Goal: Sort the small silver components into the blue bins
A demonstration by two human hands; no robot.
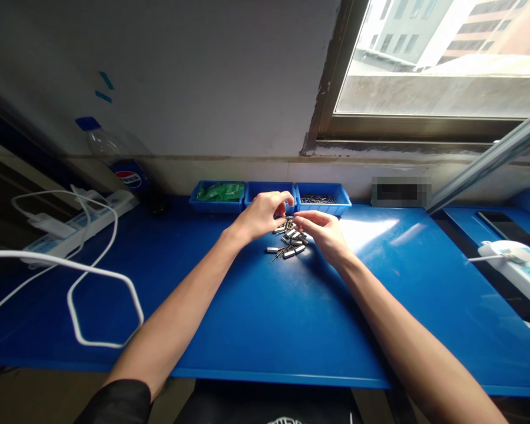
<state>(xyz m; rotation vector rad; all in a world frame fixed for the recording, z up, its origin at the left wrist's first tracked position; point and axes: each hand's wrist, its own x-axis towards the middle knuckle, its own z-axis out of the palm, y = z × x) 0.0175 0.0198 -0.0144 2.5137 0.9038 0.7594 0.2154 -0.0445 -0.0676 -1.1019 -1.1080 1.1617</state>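
Observation:
A small pile of silvery metal pieces with dark ends, thin pins among them, lies on the blue table. Over the pile's far left side is my left hand, its fingers curled in front of the middle blue bin. My right hand is at the pile's right edge, thumb and forefinger pinched together. The fingertips of both hands come close to each other above the pieces. Whatever sits between the fingers of either hand is too small or hidden to make out.
Beside the middle bin stand a left bin with green packets and a right bin with thin pins. A cola bottle, a power strip and a looping white cable are at left. Another power strip lies at right.

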